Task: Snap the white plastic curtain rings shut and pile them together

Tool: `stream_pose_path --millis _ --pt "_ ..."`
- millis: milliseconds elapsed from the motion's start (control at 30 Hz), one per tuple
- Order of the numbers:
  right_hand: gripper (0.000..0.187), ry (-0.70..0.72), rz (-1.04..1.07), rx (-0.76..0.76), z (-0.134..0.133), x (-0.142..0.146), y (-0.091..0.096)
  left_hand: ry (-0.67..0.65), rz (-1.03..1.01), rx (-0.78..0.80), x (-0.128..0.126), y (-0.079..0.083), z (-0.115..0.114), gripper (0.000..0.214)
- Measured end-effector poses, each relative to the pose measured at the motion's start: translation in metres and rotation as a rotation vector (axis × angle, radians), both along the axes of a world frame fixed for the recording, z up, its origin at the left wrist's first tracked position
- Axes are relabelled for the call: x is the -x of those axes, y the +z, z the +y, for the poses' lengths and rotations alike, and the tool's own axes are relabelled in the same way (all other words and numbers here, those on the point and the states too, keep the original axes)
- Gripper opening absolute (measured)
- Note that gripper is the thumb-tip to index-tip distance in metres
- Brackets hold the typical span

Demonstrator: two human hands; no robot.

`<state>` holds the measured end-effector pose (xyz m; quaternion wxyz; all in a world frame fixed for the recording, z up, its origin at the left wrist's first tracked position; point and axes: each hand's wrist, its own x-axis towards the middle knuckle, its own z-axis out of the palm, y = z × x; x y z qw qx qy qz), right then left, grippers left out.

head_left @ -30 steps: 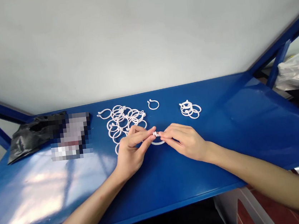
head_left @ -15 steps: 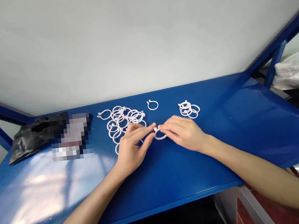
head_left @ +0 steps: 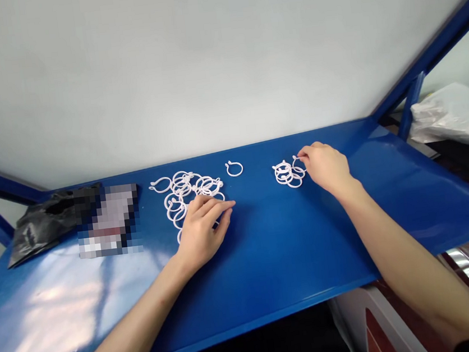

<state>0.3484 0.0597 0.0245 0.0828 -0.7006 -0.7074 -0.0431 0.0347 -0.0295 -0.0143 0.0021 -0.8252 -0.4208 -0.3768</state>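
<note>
And across it goes: my right hand has left the middle of the table and is out over the far right side, thumb and fingertips pinching a white ring by its small knobbed end. Half a second ago that ring sat between both my hands; now only the right has it, its loop hanging at the edge of the small right cluster. Whether it's fully resting there yet, I can't tell.

Here's my left hand, hardly shifted, thumb and fingertips slightly parted with nothing between them, so it's free. It covers the near side of the bigger left pile, rings overlapping all over one another. So this piece is out of two-handed handling and over with the separate group, I'd judge, with plenty still heaped on the left. One lone ring lies behind, between the two groups and touching neither, just where it was.
</note>
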Motion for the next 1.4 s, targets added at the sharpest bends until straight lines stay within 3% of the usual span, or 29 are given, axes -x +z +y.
stream_pose_path --millis 200,333,433,567,633,767,867,1000,1133,1200,1267,1333,1400 --pt "0.034 -0.006 0.040 0.072 0.003 0.002 -0.003 -0.018 -0.006 0.013 -0.002 0.001 -0.001 0.018" --pt "0.034 0.044 0.041 -0.126 -0.003 0.007 -0.002 -0.029 -0.004 -0.005 -0.004 0.002 -0.002 0.018" --pt "0.033 0.212 0.116 -0.250 -0.009 0.027 0.001 -0.031 -0.002 -0.011 -0.005 0.003 -0.003 0.017" --pt "0.028 0.613 0.107 -0.087 -0.006 0.071 -0.002 -0.035 -0.018 -0.010 -0.005 0.002 -0.002 0.018" --pt "0.030 0.657 0.059 -0.030 0.002 0.092 -0.009 -0.027 -0.022 -0.011 -0.004 0.002 -0.001 0.018" --pt "0.020 0.588 0.056 0.006 0.014 0.114 -0.022 0.011 -0.025 -0.003 -0.003 0.002 0.002 0.017" --pt "0.019 0.655 0.125 -0.019 0.001 0.113 -0.026 0.078 -0.067 0.028 -0.005 0.006 0.001 0.016" --pt "0.022 0.867 0.283 -0.108 -0.042 0.099 -0.027 0.200 -0.218 0.179 -0.009 0.014 -0.006 0.021" --pt "0.015 0.902 0.472 -0.194 -0.077 0.091 -0.030 0.100 -0.364 0.368 -0.014 0.018 -0.013 0.019" --pt "0.013 0.926 0.584 -0.290 -0.083 0.091 -0.033 0.043 -0.410 0.408 -0.016 0.018 -0.016 0.019" --pt "0.023 0.919 0.726 -0.353 -0.083 0.092 -0.033 0.015 -0.437 0.414 -0.017 0.018 -0.018 0.019" --pt "0.038 0.877 0.853 -0.361 -0.080 0.091 -0.031 0.014 -0.448 0.409 -0.018 0.018 -0.020 0.018" --pt "0.037 0.855 0.877 -0.348 -0.077 0.090 -0.028 0.026 -0.457 0.402 -0.017 0.019 -0.021 0.018"
